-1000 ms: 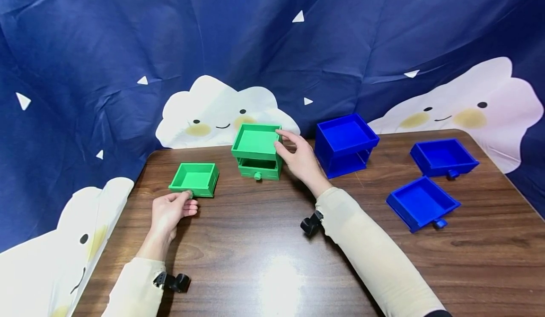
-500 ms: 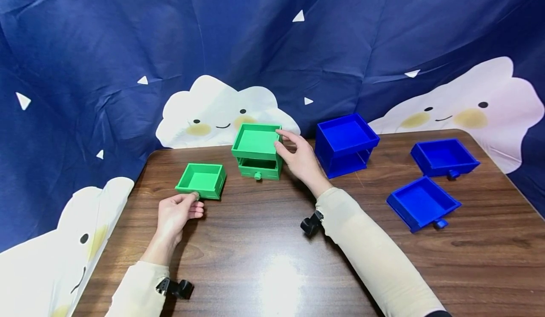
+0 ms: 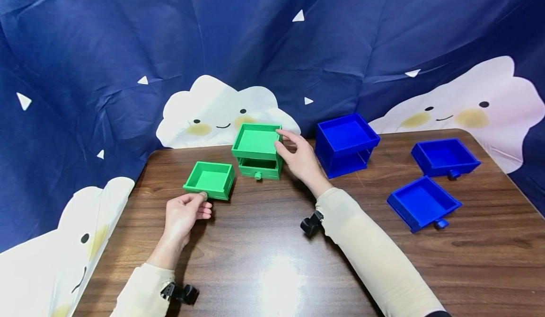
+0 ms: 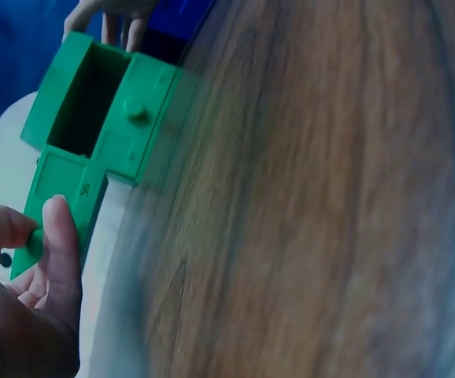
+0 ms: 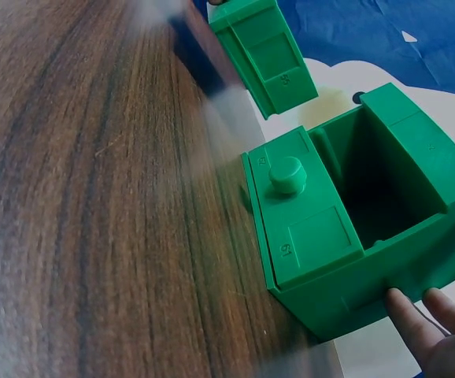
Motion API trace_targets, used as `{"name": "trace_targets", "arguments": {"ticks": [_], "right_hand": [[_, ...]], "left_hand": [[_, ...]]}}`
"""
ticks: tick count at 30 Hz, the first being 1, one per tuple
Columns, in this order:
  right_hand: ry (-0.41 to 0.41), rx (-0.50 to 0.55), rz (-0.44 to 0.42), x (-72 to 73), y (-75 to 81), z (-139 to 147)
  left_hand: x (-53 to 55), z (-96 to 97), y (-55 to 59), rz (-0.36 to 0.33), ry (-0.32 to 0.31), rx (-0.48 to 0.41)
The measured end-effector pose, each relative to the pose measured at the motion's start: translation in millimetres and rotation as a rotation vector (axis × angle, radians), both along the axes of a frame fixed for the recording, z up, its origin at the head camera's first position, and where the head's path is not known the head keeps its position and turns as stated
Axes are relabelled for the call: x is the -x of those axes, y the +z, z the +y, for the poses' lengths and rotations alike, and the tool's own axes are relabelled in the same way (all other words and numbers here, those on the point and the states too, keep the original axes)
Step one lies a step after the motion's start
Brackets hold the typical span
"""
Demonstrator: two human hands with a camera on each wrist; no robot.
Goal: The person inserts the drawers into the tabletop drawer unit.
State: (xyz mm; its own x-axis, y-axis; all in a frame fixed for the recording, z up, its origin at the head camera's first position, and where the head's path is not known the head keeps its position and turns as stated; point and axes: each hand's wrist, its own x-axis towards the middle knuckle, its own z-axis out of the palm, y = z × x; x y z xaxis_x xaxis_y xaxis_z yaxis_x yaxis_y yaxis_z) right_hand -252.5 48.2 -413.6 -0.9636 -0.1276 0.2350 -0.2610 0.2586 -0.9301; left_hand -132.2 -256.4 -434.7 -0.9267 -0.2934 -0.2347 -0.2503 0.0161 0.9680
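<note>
The wooden table (image 3: 238,250) bears a green cabinet (image 3: 257,139), lower drawer (image 3: 248,171) seated, upper slot (image 5: 381,193) open. A loose green drawer (image 3: 209,179) is located just left of the cabinet. The right hand (image 3: 299,160), fingers spread and nearly straight, touches the cabinet's right side. The left hand (image 3: 183,215) pinches the loose drawer's knob (image 4: 32,246).

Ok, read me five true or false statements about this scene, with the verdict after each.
1. The left hand pinches the knob of the loose green drawer. True.
2. The right hand touches the blue cabinet. False: it touches the green cabinet.
3. Two blue drawers lie on the table. True.
4. A drawer fills the green cabinet's upper slot. False: that slot is empty.
5. The blue cabinet has no drawer inside. True.
</note>
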Motion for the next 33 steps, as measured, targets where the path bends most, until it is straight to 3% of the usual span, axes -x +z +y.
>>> {"name": "trace_targets", "arguments": {"ticks": [21,33], "right_hand": [[-0.006,-0.014,-0.005,1.3,-1.3,0.4],[-0.005,-0.006,0.006,0.2,-0.9,0.2]], "left_hand": [[-7.3,28.5,9.6,0.03,-0.05,-0.027],[-5.5,49.6,11.2,0.049,-0.1,-0.051]]}}
